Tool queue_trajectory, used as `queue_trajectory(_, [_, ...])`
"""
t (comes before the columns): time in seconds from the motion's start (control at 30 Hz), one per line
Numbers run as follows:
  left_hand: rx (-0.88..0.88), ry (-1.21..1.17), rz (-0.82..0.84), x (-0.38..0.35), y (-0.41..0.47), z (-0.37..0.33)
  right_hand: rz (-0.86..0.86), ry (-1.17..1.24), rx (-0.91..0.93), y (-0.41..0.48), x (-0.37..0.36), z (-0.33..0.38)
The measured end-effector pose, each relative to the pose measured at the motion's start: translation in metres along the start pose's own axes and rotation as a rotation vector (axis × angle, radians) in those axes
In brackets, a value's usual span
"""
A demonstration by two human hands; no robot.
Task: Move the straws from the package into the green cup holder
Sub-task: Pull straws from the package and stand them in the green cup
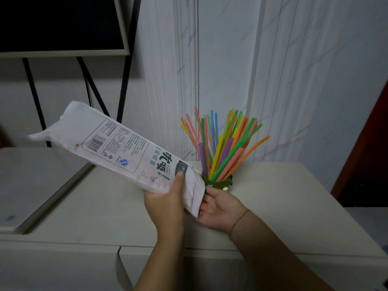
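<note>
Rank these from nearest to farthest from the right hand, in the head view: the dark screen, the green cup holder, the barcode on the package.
1. green cup holder: just above the right hand, by its thumb.
2. barcode: off to the left, on the raised package.
3. dark screen: far upper left, against the wall.

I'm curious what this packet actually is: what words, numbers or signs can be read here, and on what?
"Drink": small tag beside the big characters on the white package.
"吮吸": the big dark characters there, as best they read.
"吸管": end of the smaller line below; its start is unclear.
Barcode digits, boxed fine print and dark banner text: too small or blurred to read.
Green cup holder and straws: no text.
</note>
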State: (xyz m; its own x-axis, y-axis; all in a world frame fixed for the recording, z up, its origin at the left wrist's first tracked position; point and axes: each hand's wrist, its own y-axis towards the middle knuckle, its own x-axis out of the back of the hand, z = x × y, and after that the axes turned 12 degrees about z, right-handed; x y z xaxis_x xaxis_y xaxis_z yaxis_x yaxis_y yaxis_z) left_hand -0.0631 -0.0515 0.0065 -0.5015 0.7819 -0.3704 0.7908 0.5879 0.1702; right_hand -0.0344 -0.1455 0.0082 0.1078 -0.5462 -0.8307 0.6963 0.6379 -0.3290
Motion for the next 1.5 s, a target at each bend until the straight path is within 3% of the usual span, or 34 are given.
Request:
queue_trajectory(0.17, [0.043, -0.087, -0.024, 0.006, 0.004, -0.001, -0.012, -0.099, -0.04, 0.001, 0.0, -0.003])
queue_trajectory(0.3, [0.085, -0.153, -0.05, 0.01, 0.009, -0.004, -0.104, -0.389, -0.025, -0.003, -0.002, -0.002])
queue_trajectory(0.53, [0.222, -0.298, -0.079, 0.011, 0.016, -0.002, -0.041, -0.601, 0.194, -0.006, 0.0, 0.005])
queue_trajectory(0.67, [0.306, -0.429, -0.087, 0.015, 0.022, -0.002, -0.072, -0.579, 0.277, -0.012, 0.005, 0.023])
queue_trajectory(1.03, [0.448, -0.646, -0.085, 0.026, 0.036, 0.005, -0.062, -0.163, 0.478, -0.028, 0.011, 0.057])
queue_trajectory(1.2, [0.469, -0.622, -0.097, 0.02, 0.03, 0.007, 0.023, -0.21, 0.415, -0.017, 0.001, 0.035])
queue_trajectory(1.5, [0.456, -0.607, -0.088, 0.016, 0.029, 0.006, -0.046, -0.279, 0.386, -0.011, -0.002, 0.023])
